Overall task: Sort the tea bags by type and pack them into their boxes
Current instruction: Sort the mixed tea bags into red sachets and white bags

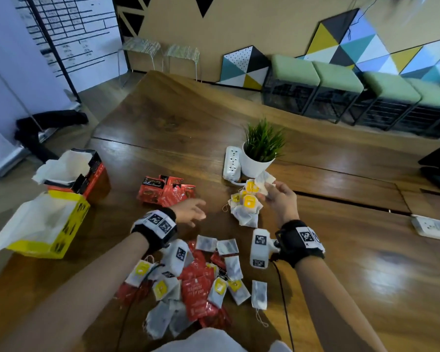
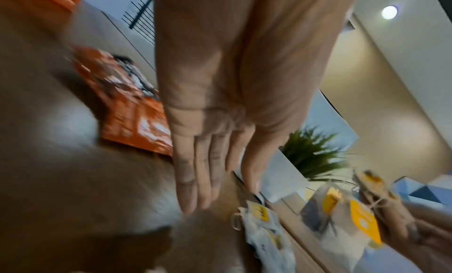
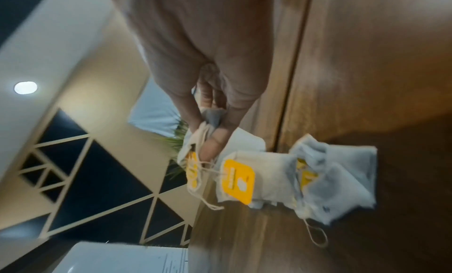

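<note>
My right hand [image 1: 269, 191] pinches a white tea bag with a yellow tag [image 1: 258, 185] just above a small pile of yellow-tag bags [image 1: 245, 209]; the right wrist view shows the pinched bag [image 3: 198, 140] and that pile [image 3: 293, 180]. My left hand [image 1: 192, 210] hovers flat with straight fingers [image 2: 193, 180], holding nothing, right of a pile of red sachets [image 1: 165, 191]. A mixed heap of red sachets and white bags [image 1: 201, 283] lies near me. An open yellow box [image 1: 48, 224] and an open red-black box [image 1: 74, 171] stand at the left.
A potted plant [image 1: 261, 153] and a white power strip [image 1: 231, 163] stand behind the yellow-tag pile. Another power strip [image 1: 433, 228] lies at the right edge. The wooden table [image 1: 353, 262] has a seam running across it. Stools line the far wall.
</note>
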`<state>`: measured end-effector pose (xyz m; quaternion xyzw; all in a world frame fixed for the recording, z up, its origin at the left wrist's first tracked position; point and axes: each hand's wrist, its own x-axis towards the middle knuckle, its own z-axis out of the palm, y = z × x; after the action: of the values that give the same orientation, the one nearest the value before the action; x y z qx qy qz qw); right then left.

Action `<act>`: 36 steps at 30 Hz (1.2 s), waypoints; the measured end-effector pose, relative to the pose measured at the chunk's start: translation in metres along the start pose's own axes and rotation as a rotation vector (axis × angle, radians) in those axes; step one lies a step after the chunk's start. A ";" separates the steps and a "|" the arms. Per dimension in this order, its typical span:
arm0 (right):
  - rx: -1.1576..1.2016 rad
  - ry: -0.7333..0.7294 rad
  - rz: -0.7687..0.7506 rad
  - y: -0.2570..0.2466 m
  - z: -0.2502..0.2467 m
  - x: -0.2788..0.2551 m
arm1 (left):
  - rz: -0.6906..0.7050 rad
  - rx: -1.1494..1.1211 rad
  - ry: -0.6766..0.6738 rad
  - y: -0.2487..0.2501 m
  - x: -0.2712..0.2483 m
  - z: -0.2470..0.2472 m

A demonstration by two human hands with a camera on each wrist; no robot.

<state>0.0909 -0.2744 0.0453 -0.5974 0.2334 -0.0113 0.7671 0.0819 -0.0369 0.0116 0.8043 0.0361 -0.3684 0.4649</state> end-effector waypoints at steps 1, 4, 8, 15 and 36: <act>0.029 0.040 0.048 0.011 0.001 0.007 | -0.010 0.012 -0.008 -0.014 -0.008 -0.007; -0.411 0.067 0.136 0.043 0.002 0.027 | -0.049 0.048 0.056 -0.053 -0.036 -0.025; -1.403 -0.171 -0.062 0.058 -0.002 0.028 | -0.094 0.109 0.094 -0.085 -0.072 -0.036; -1.591 -0.714 -0.347 0.070 -0.011 -0.020 | 0.079 0.321 0.098 -0.051 -0.055 -0.009; -1.159 -0.415 -0.182 0.068 -0.078 -0.068 | 0.326 0.829 -0.079 0.018 -0.034 0.062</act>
<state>-0.0162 -0.3057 -0.0075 -0.9240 -0.0042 0.1683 0.3433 0.0303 -0.0853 0.0273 0.9032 -0.2595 -0.3040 0.1563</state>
